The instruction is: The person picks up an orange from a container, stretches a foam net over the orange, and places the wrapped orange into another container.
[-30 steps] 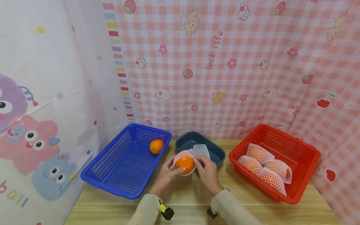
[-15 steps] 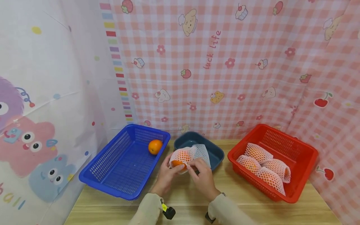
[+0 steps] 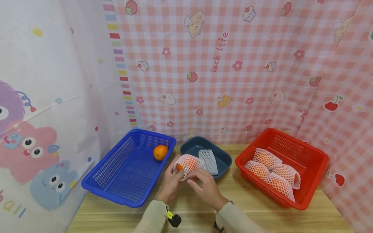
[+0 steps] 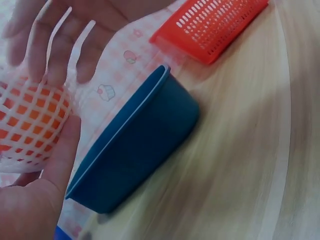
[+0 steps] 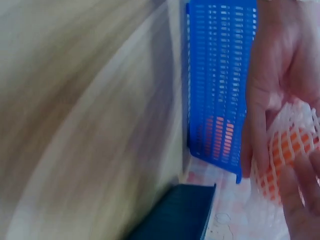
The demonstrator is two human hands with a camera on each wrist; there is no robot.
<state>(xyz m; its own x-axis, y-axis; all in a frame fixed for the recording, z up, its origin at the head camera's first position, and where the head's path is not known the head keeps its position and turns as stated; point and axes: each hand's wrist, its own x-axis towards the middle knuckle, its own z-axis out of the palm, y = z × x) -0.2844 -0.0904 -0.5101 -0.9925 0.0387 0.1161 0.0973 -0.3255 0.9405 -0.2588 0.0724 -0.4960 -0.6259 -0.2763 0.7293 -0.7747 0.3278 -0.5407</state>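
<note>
An orange (image 3: 179,167) sits inside a white foam net sleeve (image 3: 189,160), with a patch of bare peel showing on its left side in the head view. My left hand (image 3: 169,183) grips the netted fruit from the left, thumb across the front. On the other side, my right hand (image 3: 207,189) touches the net with its fingertips. Its fingers look fairly straight in the left wrist view, where the net (image 4: 35,125) lies under their tips. Behind the hands, another flat foam net sleeve (image 3: 208,161) rests in a dark teal basin (image 3: 225,161).
A blue basket (image 3: 116,198) on the left holds one bare orange (image 3: 160,152). The red basket (image 3: 316,181) on the right contains several oranges in foam nets (image 3: 280,186). All stand on a wooden table (image 3: 192,215), with a patterned cloth (image 3: 180,64) hanging behind.
The net has been drawn further over the orange, leaving less peel bare. My right hand's fingers have loosened from pinching the net's edge. The baskets have stayed put.
</note>
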